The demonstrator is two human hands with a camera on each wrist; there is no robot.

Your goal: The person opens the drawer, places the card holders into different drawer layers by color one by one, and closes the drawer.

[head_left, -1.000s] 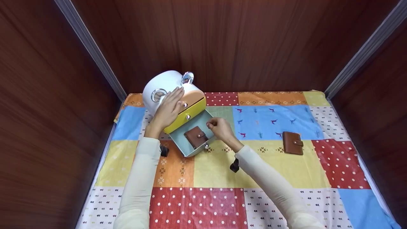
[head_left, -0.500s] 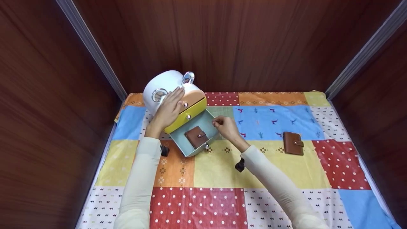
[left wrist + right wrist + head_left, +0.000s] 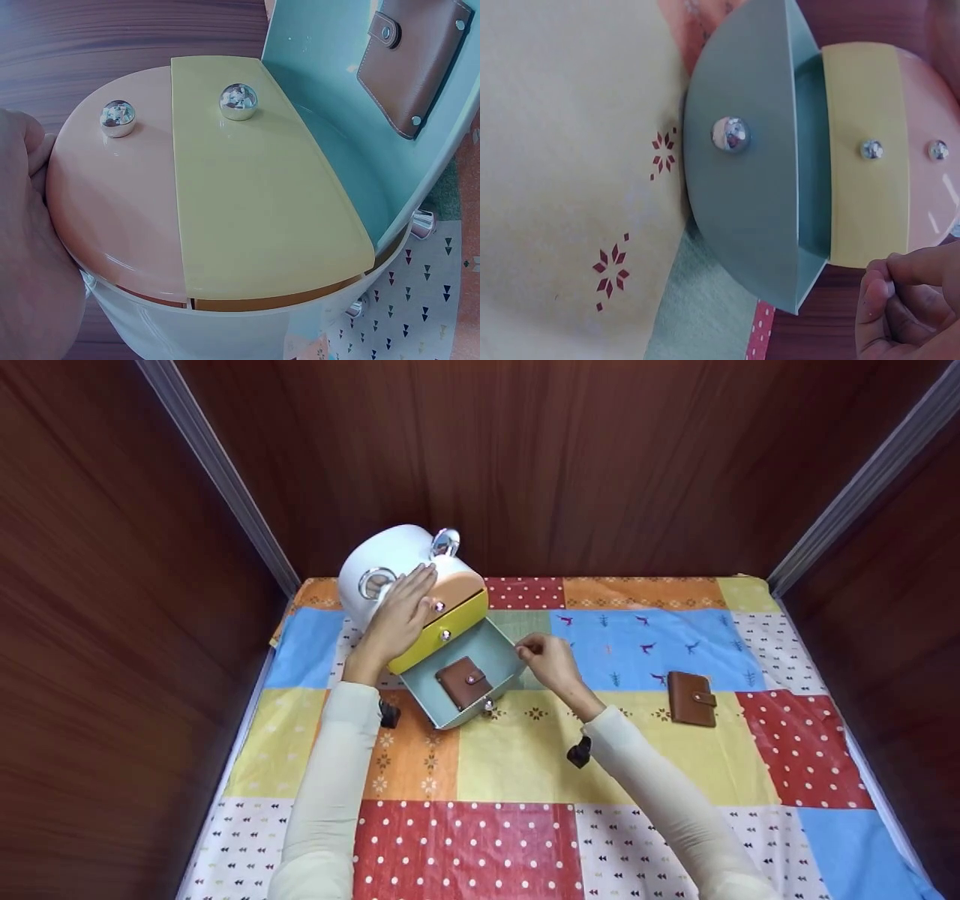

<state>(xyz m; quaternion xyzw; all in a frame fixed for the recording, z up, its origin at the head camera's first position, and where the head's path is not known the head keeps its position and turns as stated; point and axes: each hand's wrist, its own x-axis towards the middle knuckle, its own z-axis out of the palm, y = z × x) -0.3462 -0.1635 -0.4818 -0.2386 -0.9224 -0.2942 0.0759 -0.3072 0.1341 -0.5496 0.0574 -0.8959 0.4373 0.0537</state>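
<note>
A small round white drawer cabinet [image 3: 394,547] has a peach drawer [image 3: 120,195], a yellow drawer [image 3: 247,202] and a pale blue-green drawer [image 3: 742,172], each with a silver knob. The blue-green drawer is pulled out; a brown wallet [image 3: 459,679] with a snap strap lies in it. My left hand [image 3: 397,619], fingers straight, rests on the cabinet's top by the peach drawer. Beside the blue-green drawer's right side is my right hand [image 3: 549,664]. Its fingers are curled with thumb against forefinger, and nothing shows between them in the right wrist view.
Another brown wallet [image 3: 691,699] lies on the right of the patchwork tablecloth [image 3: 645,765]. Dark wood panels [image 3: 525,457] enclose the table behind and on both sides. Shiny round fittings [image 3: 445,542] stick out of the cabinet.
My right hand has drifted right, from over the blue-green drawer's edge to beside it. My left hand, the cabinet and both wallets have stayed put.
</note>
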